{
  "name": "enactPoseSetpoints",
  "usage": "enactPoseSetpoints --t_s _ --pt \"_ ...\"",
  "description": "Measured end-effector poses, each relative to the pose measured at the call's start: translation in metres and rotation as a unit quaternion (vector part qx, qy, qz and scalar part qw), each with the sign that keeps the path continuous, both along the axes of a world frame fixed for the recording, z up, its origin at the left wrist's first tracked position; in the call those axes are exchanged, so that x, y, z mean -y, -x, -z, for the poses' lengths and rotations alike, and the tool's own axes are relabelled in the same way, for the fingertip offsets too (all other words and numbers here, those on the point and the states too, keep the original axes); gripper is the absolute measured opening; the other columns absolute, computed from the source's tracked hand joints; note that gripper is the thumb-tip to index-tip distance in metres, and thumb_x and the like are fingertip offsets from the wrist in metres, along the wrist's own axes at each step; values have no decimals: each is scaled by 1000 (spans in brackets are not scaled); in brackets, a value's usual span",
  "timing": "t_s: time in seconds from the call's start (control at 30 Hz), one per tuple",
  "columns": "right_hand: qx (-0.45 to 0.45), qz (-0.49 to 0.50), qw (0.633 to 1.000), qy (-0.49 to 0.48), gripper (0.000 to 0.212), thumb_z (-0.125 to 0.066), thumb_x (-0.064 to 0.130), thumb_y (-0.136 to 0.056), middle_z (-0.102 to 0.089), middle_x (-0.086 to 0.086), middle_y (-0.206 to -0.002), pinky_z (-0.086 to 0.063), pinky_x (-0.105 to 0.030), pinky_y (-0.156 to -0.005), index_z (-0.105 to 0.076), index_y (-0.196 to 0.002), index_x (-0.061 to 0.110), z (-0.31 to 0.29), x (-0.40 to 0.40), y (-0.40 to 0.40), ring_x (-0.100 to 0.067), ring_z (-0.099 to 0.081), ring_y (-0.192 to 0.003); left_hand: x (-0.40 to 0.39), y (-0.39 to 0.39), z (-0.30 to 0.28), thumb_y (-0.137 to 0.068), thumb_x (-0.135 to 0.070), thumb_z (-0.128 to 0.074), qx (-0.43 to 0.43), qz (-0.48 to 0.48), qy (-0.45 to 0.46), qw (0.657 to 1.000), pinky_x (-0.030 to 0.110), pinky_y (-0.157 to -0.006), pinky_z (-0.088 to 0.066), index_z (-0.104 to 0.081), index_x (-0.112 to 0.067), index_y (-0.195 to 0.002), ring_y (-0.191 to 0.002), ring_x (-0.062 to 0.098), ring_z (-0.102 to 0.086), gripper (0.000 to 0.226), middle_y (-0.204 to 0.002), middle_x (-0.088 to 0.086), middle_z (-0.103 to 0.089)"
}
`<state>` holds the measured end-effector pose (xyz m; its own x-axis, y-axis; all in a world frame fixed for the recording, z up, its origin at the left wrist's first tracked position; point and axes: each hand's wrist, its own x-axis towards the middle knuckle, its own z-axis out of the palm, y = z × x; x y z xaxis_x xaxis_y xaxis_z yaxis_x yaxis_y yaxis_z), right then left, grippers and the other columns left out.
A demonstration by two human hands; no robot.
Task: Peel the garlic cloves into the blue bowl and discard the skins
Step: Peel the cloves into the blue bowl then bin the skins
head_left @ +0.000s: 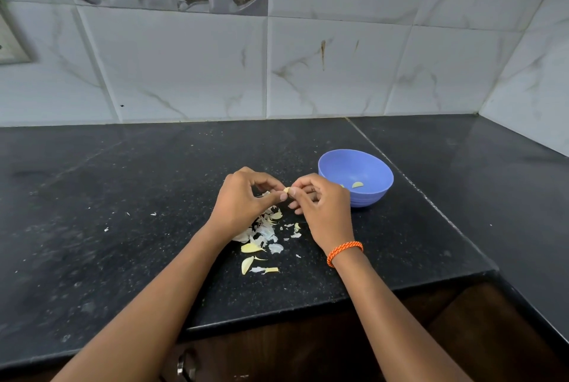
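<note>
Both hands meet over the black counter and pinch one small garlic clove (287, 190) between their fingertips. My left hand (243, 196) holds it from the left, my right hand (323, 206) from the right. Just right of my right hand stands the blue bowl (374, 166), with a peeled clove (357, 185) inside. Beneath and in front of my hands lies a pile of white skins (264, 232). Two unpeeled cloves (251, 248) (247, 264) lie at its near side.
The black granite counter (123, 196) has scattered skin flecks to the left. A tiled wall (277, 73) rises behind and on the right. The counter's front edge (308, 310) steps back near my arms, with a dark wooden cabinet below.
</note>
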<state>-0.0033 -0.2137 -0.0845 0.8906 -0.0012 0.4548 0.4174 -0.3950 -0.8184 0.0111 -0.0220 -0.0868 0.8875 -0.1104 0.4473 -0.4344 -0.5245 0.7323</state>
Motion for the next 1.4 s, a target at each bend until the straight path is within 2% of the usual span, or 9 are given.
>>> enactPoseSetpoints --t_s 0.17,0.23,0.33,0.5,0.67,0.87,1.07,1.2,1.4 --pt "-1 -13 999 36 9 -68 8 -102 -79 3 -85 -66 -32 -72 -76 -99 11 6 -1 -4 -9 -76 -75 3 3 -2 -89 -27 -88 3 12 4 1000 42 -84 -59 -87 -32 -89 -87 8 -72 6 -82 -23 -78" --pt "-10 -23 999 35 10 -67 6 -103 -79 1 -85 -67 -33 -73 -75 -99 9 7 -2 -5 -10 -76 -75 3 4 -3 -90 -22 -87 -12 23 15 1000 42 -83 -63 -88 -27 -90 -82 7 -76 5 -81 -19 -80" --pt "-20 -37 999 18 11 -66 3 -102 -79 -2 -84 -67 -35 -74 -75 -98 7 8 1 -7 -14 -77 -73 1 3 -2 -91 -20 -87 -36 42 39 998 47 -84 -65 -88 -22 -92 -81 10 -79 2 -83 -11 -82" --pt "-40 -67 997 -21 13 -64 -1 -101 -79 -8 -83 -66 -34 -73 -76 -96 3 8 4 -7 -19 -78 -73 -1 4 -4 -92 -19 -86 -50 60 49 996 49 -87 -64 -88 -21 -93 -83 15 -80 3 -84 -7 -82" --pt "-48 -96 993 -55 11 -66 0 -102 -80 -9 -83 -67 -37 -74 -76 -98 1 6 7 -7 -23 -79 -75 -2 6 -6 -93 -18 -85 -59 79 70 993 47 -89 -64 -88 -18 -94 -84 20 -80 2 -84 -2 -82" --pt "-19 -86 992 -89 6 -71 5 -99 -81 -6 -89 -67 -38 -78 -77 -102 4 5 5 -2 -23 -79 -81 -1 4 -9 -92 -16 -86 -68 82 101 989 51 -90 -64 -87 -15 -95 -87 26 -80 3 -87 2 -83" --pt "11 -72 995 -65 12 -68 8 -103 -78 -3 -86 -66 -33 -70 -80 -102 5 6 1 -3 -22 -76 -75 -1 2 -3 -90 -17 -88 -69 70 78 992 48 -84 -63 -85 -17 -91 -82 26 -77 4 -84 1 -81" --pt "6 -69 996 -57 12 -69 10 -103 -78 -3 -86 -65 -31 -68 -80 -101 4 7 1 -5 -21 -75 -74 0 2 -3 -91 -17 -87 -79 70 74 992 38 -82 -64 -86 -16 -92 -80 21 -78 2 -82 0 -81" --pt "-1 -72 996 -58 15 -69 10 -103 -78 -6 -90 -65 -34 -68 -81 -97 3 11 3 -8 -21 -74 -70 -1 5 -7 -91 -6 -84 -123 102 130 979 33 -72 -61 -85 -5 -89 -69 26 -74 2 -78 16 -78"
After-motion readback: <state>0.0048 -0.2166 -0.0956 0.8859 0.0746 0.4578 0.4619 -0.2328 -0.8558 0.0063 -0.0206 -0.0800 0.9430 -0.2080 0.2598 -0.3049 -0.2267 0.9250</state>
